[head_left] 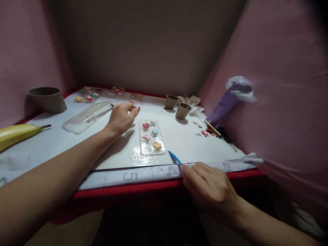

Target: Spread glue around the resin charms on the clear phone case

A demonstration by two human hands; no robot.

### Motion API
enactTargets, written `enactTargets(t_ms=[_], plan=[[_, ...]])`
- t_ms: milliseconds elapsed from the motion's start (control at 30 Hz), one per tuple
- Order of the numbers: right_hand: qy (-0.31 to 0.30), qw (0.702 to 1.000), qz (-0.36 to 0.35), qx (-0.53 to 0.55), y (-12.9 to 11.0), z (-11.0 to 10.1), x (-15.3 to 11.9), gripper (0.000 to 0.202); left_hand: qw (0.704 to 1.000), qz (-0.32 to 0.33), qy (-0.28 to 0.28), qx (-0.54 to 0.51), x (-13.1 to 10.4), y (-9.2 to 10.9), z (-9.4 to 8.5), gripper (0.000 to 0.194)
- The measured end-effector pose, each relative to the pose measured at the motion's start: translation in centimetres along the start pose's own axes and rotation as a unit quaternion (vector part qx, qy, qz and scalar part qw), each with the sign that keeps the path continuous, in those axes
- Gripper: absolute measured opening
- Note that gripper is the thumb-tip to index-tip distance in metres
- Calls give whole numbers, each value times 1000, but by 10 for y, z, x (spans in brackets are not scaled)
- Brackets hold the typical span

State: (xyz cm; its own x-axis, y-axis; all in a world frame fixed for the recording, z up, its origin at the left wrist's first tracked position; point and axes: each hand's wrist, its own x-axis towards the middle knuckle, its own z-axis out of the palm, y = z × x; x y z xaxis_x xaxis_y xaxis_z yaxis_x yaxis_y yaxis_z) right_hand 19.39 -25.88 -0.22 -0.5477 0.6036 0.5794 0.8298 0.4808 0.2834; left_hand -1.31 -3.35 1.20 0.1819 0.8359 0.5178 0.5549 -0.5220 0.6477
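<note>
A clear phone case lies flat on the white board, near its front edge and between the two hands. Five small charms sit on the case: two pink, two bluish, one yellow; bare clear gaps remain between them, and a glossy patch spreads around its lower left corner. The placing of charms appears well advanced but perhaps not complete, since loose charms lie off the case, at right beyond the cups. At the rear, other decorated cases bear charms of their own.

The left hand hovers or rests just beyond the case's left side, wrist bent, fingers half curled and thumb near the index finger; whether it pinches something small cannot be told. The right hand, palm down at the front edge, closes its fingertips around a blue tool, whose tip points toward, yet stands apart from, the case's lower right corner
</note>
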Motion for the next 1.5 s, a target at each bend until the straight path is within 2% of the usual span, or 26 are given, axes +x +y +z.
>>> enactTargets(t_ms=[167, 400, 500, 600, 667, 733, 767, 833, 933, 1067, 1200, 1300, 1500], plan=[[29, 986, -112, -118, 11, -6, 6, 16, 1000, 1, -4, 1, 0, 2, -2, 23], [2, 980, -147, -131, 25, -11, 3, 23, 1000, 4, -5, -4, 0, 0, -1, 24], [7, 983, -140, -115, 30, -10, 7, 24, 1000, 7, -2, -11, 1, -2, 0, 25], [59, 993, -65, -81, 39, -3, 19, 17, 1000, 14, -4, -12, 1, -4, -1, 25], [88, 995, 29, -37, 48, 4, 32, 10, 1000, 18, -7, -7, 1, -5, -2, 26], [111, 984, 136, 34, 58, 12, 48, 15, 1000, 17, -9, -1, 1, -4, -4, 27], [113, 971, 195, 81, 63, 17, 57, 17, 1000, 16, -10, 1, 1, -4, -4, 28], [105, 925, 307, 197, 73, 26, 74, 20, 1000, 14, -10, 3, 0, -3, -5, 30], [76, 841, 391, 366, 84, 41, 98, 23, 1000, 9, -11, 4, 0, -3, -6, 33], [24, 754, 415, 508, 90, 60, 118, 23, 1000, 4, -14, 4, 1, -4, -7, 34], [2, 712, 397, 579, 90, 77, 118, 25, 1000, 1, -6, 7, 2, -7, -8, 31], [19, 710, 390, 586, 89, 87, 110, 28, 1000, -4, -3, 4, 2, -8, -7, 31], [14, 742, 380, 553, 86, 99, 94, 29, 1000, -1, -11, 0, 1, -8, -4, 31]])
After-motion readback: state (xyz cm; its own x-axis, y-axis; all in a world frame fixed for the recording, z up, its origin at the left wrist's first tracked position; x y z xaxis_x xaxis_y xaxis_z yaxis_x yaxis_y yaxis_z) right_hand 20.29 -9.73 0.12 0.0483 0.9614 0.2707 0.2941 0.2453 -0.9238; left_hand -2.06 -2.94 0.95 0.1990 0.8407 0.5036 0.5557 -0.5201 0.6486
